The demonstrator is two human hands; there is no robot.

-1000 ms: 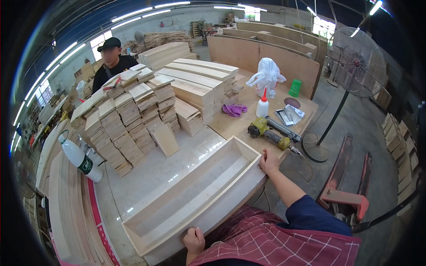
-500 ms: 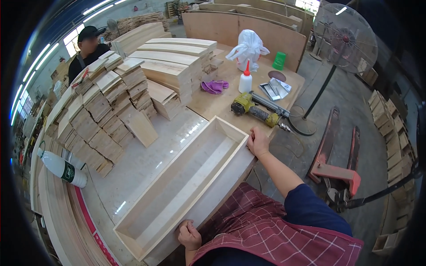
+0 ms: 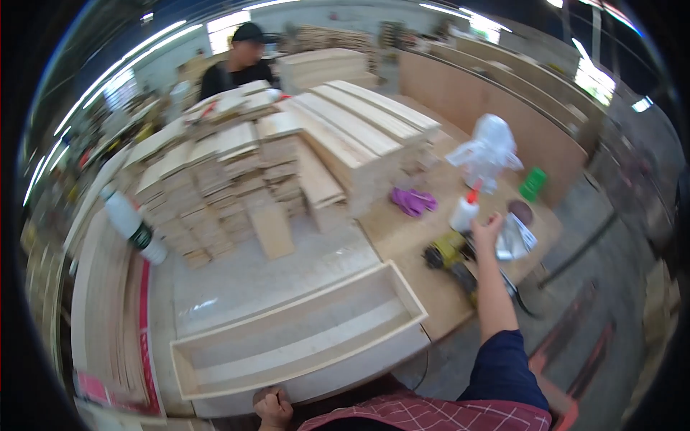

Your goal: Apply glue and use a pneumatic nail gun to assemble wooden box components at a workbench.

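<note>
A long, shallow, open wooden box (image 3: 302,382) lies along the front of the worktable. My left hand (image 3: 274,410) is curled closed against its near side, by a small brown thing I cannot make out. My right hand (image 3: 489,233) is stretched out over the right of the table, thumb and forefinger apart, slightly blurred. It is just beside a white squeeze bottle (image 3: 464,215) with a red nozzle; whether it touches the bottle is unclear. Below my right forearm is a yellow-green pneumatic nail gun (image 3: 449,249), partly covered. Silvery strips (image 3: 514,241) lie right of my wrist.
Stacked wooden boards (image 3: 215,169) rise behind the box, with a person (image 3: 241,65) beyond them. A purple cloth (image 3: 414,202), knotted white plastic bag (image 3: 491,147), green cup (image 3: 532,184) and brown disc (image 3: 520,211) are on the table. A water bottle (image 3: 135,226) lies left. A red pallet jack (image 3: 568,373) stands on the floor.
My right hand has let go of the box's right corner and reached across to the squeeze bottle. My left hand stays at the near side. The view has turned, so the box lies more crosswise.
</note>
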